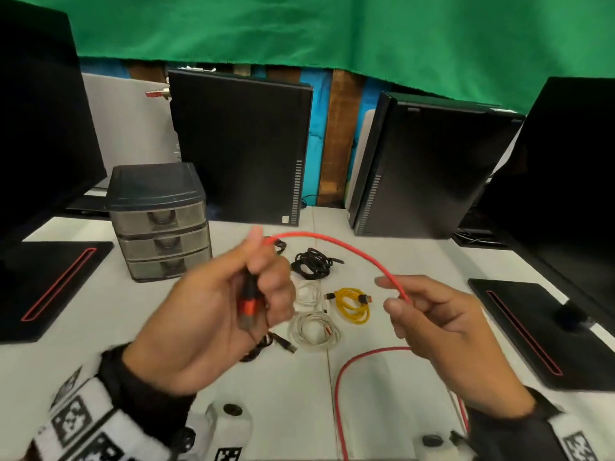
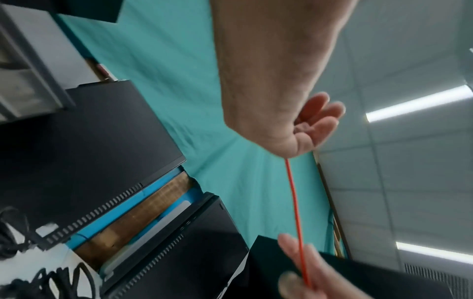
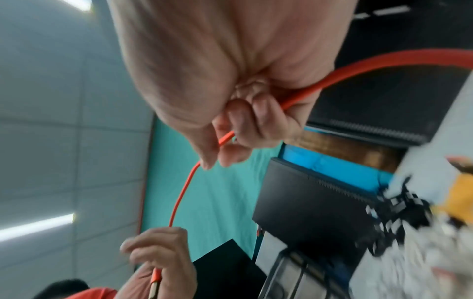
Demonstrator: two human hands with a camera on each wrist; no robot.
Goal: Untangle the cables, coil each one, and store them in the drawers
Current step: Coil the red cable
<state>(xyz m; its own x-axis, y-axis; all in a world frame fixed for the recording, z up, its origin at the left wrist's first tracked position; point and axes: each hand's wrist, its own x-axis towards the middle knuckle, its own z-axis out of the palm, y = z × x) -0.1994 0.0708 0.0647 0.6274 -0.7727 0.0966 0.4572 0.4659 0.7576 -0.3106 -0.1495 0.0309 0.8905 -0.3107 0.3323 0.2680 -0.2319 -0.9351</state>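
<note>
A red cable (image 1: 336, 242) arcs in the air between my two hands above the white table (image 1: 66, 361). My left hand (image 1: 233, 294) grips its orange and black plug end (image 1: 249, 302), thumb up. My right hand (image 1: 429, 314) pinches the cable (image 3: 184, 194) further along, and the rest of it loops down over the table's front edge. Beyond the hands lie coiled cables: a black one (image 1: 312, 262), a yellow one (image 1: 352, 304), two white ones (image 1: 314, 329) and a dark one (image 1: 266, 347). A grey three-drawer unit (image 1: 159, 221) stands at the left, all drawers closed.
Two black computer towers (image 1: 239, 144) stand upright at the back of the table. Black monitor bases with red stripes (image 1: 50, 287) lie at the left and right, with dark monitors above them. A green cloth hangs behind.
</note>
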